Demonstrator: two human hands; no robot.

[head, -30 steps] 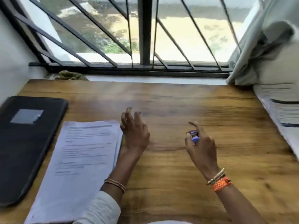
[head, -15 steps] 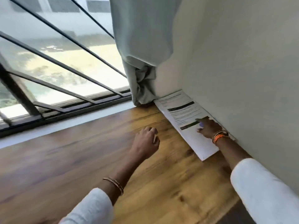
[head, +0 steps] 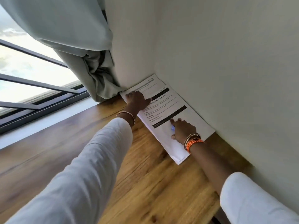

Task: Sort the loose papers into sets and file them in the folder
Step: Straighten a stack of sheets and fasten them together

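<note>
A stack of printed papers [head: 175,151] with black heading bars lies on the wooden table [head: 145,188], pushed against the right wall. My left hand [head: 136,99] rests with its fingers flat on the far end of the stack, beside the curtain. My right hand [head: 182,130] lies on the near half of the top sheet, fingertips touching the paper. It keeps a small blue object [head: 172,127] tucked under its fingers; what that object is cannot be told. The folder and the other papers are out of view.
A grey-green curtain [head: 95,73] hangs bunched in the corner, just left of the papers' far end. The pale wall [head: 226,78] runs along the table's right edge. A barred window [head: 40,85] and its white sill [head: 48,120] lie to the left.
My view has swung right, from the folder and papers on the left to the stack by the wall. My left hand has reached across onto the stack's far end; my right hand stays on it.
</note>
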